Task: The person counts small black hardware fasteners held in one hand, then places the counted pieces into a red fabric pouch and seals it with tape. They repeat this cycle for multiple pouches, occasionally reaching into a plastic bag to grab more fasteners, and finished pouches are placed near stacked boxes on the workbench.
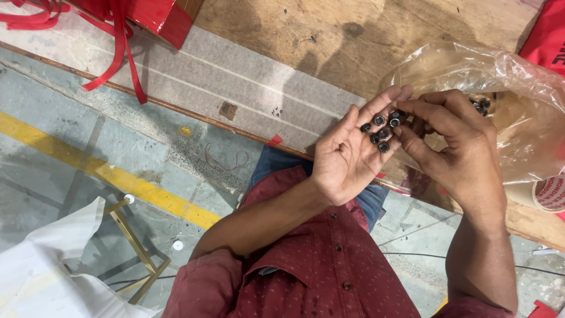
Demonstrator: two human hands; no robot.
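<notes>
My left hand [347, 156] is turned palm up at the table's edge, with several small black ring-shaped nuts [381, 131] lying on its fingers. My right hand [453, 141] reaches over from the right, fingertips pinching at the nuts on the left fingers. Just behind the hands lies a crumpled clear plastic bag [518, 100], with a few more black nuts [482, 105] visible inside near my right knuckles.
A wooden table [329, 35] with a grey strip runs across the top. A red box with red ribbons [135, 23] sits at the top left. A tape roll [547, 194] lies at right. Below are concrete floor, a yellow line [106, 171] and white sheeting [47, 265].
</notes>
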